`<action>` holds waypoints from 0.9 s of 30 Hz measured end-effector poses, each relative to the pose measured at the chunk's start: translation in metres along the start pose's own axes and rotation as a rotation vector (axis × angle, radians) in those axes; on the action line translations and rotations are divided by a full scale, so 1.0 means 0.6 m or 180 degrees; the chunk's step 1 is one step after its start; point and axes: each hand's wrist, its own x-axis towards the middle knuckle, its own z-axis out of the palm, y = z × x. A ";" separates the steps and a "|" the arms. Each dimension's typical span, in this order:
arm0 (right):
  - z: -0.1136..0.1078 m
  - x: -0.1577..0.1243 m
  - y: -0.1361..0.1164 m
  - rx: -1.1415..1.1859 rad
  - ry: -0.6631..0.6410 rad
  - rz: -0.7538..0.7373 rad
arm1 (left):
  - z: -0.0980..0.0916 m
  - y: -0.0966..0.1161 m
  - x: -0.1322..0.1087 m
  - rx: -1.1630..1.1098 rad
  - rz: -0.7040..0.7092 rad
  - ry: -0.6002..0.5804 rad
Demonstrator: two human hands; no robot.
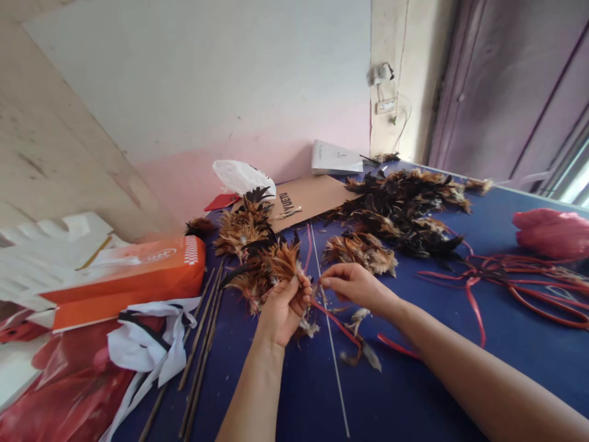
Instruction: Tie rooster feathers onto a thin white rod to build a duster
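My left hand (286,306) is closed around the quill ends of a bunch of brown feathers (281,261), tips pointing up and away. A red plastic string (338,324) runs from beside that grip down across the table, and another length rises behind it. Close to the right of the bunch is my right hand (352,284), with thumb and forefinger pinched together; whatever lies between them is too small to make out. Loose feathers (368,353) lie below my right hand. Feather clumps (242,228) sit beyond my left hand, and a brown feather pile (361,253) lies beyond my right.
Large dark feather heaps (409,202) spread over the blue table (391,405) at the back right. Red strings (519,282) and a pink bag (550,232) lie right. Thin sticks (202,356), an orange bag (151,270) and white cloth (142,337) are left. Cardboard (317,195) lies behind.
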 end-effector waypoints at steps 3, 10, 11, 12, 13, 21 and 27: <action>-0.001 0.004 -0.003 0.0544 0.0163 0.0097 | 0.009 -0.017 -0.003 0.0258 -0.0211 0.0010; 0.000 0.003 -0.002 0.0484 0.0324 0.0115 | 0.013 -0.030 -0.003 0.0423 -0.0526 0.0155; -0.002 0.004 -0.001 0.0331 0.0384 0.0110 | 0.012 -0.030 -0.001 0.0452 -0.0547 0.0199; -0.004 0.004 0.000 0.0147 0.0439 0.0094 | 0.011 -0.030 0.000 0.0508 -0.0552 0.0248; -0.006 0.004 0.001 -0.0053 0.0473 0.0056 | 0.010 -0.031 0.001 0.0582 -0.0538 0.0304; -0.006 0.002 0.005 -0.0942 0.0592 -0.0437 | 0.006 -0.042 0.005 0.1494 -0.0167 0.0412; -0.007 0.001 0.005 -0.0912 0.0572 -0.0375 | 0.004 -0.045 0.002 0.2184 -0.0128 0.0077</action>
